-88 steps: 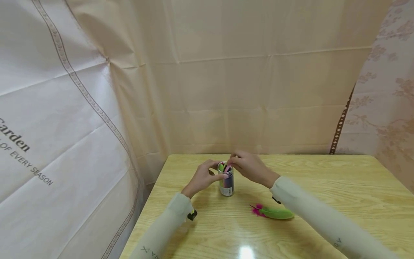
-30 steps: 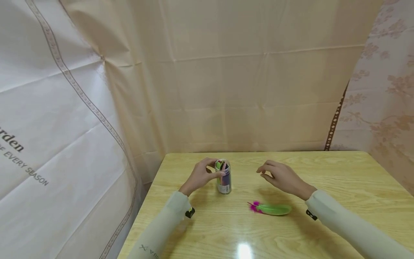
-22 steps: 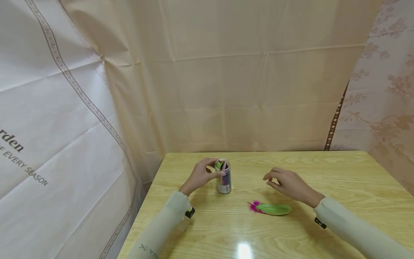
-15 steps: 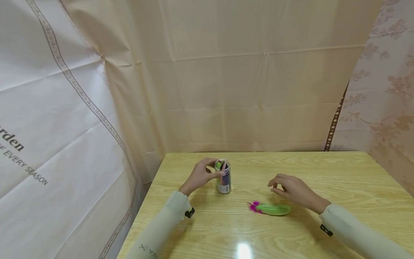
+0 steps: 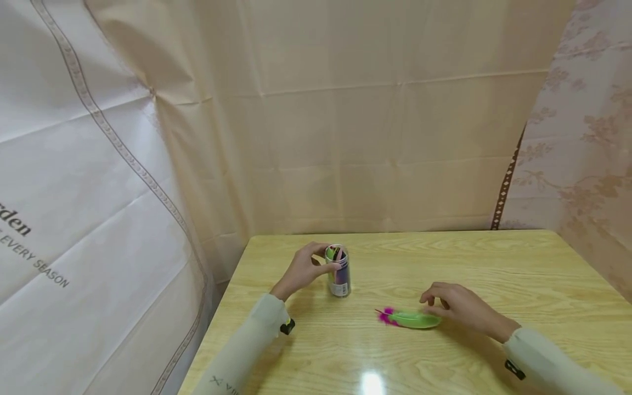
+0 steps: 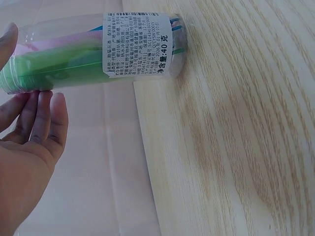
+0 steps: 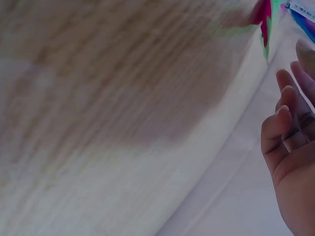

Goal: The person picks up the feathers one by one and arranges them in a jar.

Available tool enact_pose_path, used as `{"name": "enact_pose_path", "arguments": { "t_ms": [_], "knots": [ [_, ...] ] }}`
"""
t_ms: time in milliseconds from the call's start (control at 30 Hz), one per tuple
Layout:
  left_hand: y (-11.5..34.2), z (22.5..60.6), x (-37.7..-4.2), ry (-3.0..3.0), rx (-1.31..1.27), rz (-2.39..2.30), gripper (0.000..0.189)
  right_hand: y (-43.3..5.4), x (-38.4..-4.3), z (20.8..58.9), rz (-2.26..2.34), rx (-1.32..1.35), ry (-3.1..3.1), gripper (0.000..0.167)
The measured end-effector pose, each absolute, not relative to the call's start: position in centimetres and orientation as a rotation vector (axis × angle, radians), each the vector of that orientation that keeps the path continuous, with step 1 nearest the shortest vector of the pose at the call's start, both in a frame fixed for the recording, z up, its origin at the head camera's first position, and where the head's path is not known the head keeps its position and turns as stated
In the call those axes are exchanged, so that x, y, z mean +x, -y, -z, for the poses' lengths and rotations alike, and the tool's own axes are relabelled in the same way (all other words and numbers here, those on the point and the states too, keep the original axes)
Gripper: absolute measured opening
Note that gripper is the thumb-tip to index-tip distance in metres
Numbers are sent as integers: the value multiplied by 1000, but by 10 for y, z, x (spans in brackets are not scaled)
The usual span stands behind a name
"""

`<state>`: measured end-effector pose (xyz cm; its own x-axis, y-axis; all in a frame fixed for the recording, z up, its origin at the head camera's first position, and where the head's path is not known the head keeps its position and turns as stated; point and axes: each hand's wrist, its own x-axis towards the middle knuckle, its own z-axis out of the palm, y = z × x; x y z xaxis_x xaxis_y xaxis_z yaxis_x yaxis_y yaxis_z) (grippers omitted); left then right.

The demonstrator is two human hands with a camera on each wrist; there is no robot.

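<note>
A clear jar stands upright on the table, packed with green, pink, dark and blue feathers. My left hand grips it near the rim, thumb in front and fingers behind. The left wrist view shows the jar's white printed label and green feathers through its wall. A green feather with magenta fluff at its quill end lies flat to the right of the jar. My right hand, fingers loosely bent and holding nothing, hovers over the feather's right tip. The right wrist view catches the feather's magenta end beyond the fingertips.
The wooden table carries the jar and loose feather. A beige cloth hangs behind its far edge, with a white printed sheet on the left and a floral one on the right.
My right hand has left the jar's mouth, where it was pushing in a pink feather, and has moved right and toward me to the green feather. The left hand stays on the jar.
</note>
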<state>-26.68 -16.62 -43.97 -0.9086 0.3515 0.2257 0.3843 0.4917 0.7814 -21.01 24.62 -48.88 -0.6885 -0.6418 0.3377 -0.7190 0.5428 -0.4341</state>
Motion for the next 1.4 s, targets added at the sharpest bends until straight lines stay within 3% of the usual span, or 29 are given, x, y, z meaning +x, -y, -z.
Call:
{"name": "enact_pose_path", "arguments": {
  "t_ms": [367,800,1100,1400],
  "knots": [
    [167,440,-266,2675,-677,1427,60,-252,-205,495,-914,1067,2871,28],
    [167,440,-265,2672,-675,1430,57,-255,-205,501,-1069,1168,2808,12],
    [166,439,-264,2674,-670,1444,55,-257,-206,499,-1054,1143,2770,11],
    [166,438,-264,2696,-657,1435,60,-259,-211,496,-967,1109,2825,20]
  ]
}}
